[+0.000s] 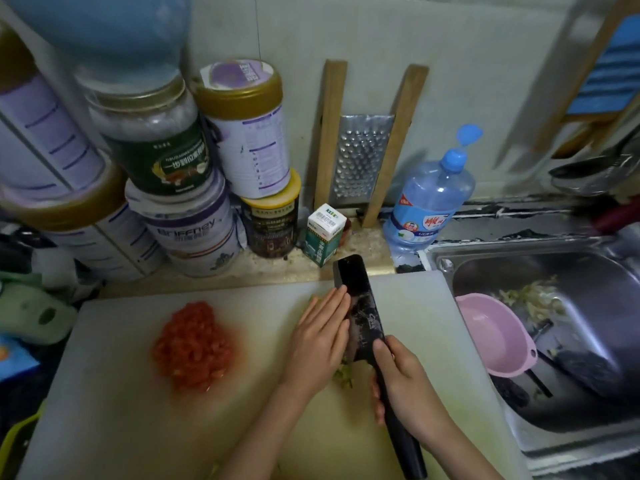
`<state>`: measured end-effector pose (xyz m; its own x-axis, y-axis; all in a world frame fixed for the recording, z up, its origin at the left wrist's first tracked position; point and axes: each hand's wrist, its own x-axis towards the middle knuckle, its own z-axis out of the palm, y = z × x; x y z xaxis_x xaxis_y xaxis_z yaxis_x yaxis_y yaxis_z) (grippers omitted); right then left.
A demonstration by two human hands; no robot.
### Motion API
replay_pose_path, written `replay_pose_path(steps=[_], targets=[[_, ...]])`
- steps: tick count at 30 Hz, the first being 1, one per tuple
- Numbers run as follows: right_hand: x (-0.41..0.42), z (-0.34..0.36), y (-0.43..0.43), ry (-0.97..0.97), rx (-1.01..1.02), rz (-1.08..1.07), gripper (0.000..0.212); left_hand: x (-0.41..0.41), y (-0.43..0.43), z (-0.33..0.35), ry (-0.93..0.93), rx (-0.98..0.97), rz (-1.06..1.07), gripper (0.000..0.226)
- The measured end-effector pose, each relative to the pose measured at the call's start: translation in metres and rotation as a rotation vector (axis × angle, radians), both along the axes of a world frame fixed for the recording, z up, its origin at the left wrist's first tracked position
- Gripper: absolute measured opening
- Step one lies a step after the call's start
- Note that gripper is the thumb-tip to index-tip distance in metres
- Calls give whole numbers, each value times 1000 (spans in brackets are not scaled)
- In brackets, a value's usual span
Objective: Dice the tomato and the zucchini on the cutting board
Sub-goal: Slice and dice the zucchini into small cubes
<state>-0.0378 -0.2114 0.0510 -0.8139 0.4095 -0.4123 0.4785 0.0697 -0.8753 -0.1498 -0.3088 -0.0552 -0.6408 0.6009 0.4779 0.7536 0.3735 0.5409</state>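
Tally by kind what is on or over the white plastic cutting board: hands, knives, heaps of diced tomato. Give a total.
Bare hands: 2, the left hand and the right hand
Dark broad-bladed cleaver: 1
Heap of diced red tomato: 1
Total: 4. Green zucchini bits, mostly hidden under the left hand, are left uncounted.

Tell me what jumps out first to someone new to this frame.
The red heap of diced tomato on the left of the white cutting board grabs the eye first. Mid-board, the right hand grips a dark cleaver while the left hand lies flat beside its blade.
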Motion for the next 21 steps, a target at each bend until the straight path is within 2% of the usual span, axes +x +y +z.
replay_pose_path(steps=[4, 6, 10, 14, 16, 18, 19, 21], targets=[[-3, -4, -11, -28, 75, -32, 30, -10, -4, -9, 57, 79, -15, 36], [-3, -4, -15, -30, 81, -64, 30, -13, -6, -15, 71, 53, -12, 34], [-1, 0, -17, -31, 99, -114, 30, -16, -16, -29, -48, -34, -8, 33], [4, 5, -16, -25, 104, -135, 30, -15, -18, -8, -234, 84, 41, 40], [8, 7, -15, -22, 68, -151, 30, -12, -21, 10, -399, 182, 87, 39], [14, 9, -14, -16, 111, -110, 30, -9, -28, 25, -717, 328, 147, 33], [19, 8, -12, -9, 218, -48, 29, -8, -31, 32, -921, 414, 183, 32], [30, 3, -3, 19, 636, 160, 25, -11, -37, 43, -1329, 697, 242, 31]])
